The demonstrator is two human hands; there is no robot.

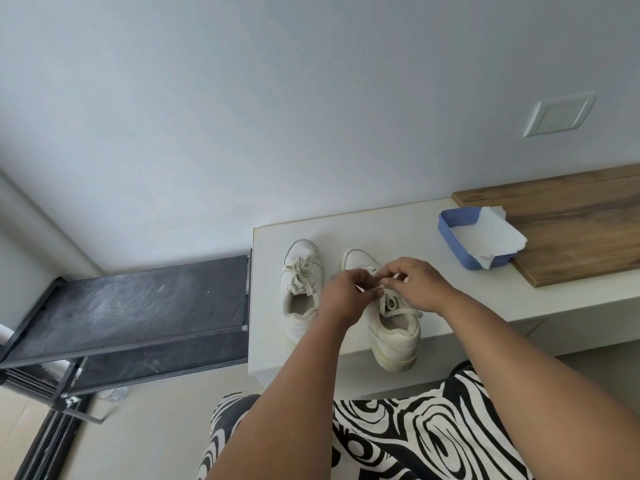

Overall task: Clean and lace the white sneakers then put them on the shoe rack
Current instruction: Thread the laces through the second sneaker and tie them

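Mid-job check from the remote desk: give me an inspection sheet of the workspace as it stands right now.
Surface: white ledge against the wall, with a wooden board at its right end.
Job's things: left sneaker laced, bow tied; right sneaker being laced, heel over the ledge's front edge; black shoe rack left of the ledge, top shelf bare and scuffed.
Clutter: blue tray holding a paper towel.
Grippers: left hand and right hand both pinch the lace over the right sneaker.
Cables: nothing seen.
Surroundings: wall plate; tiled floor.
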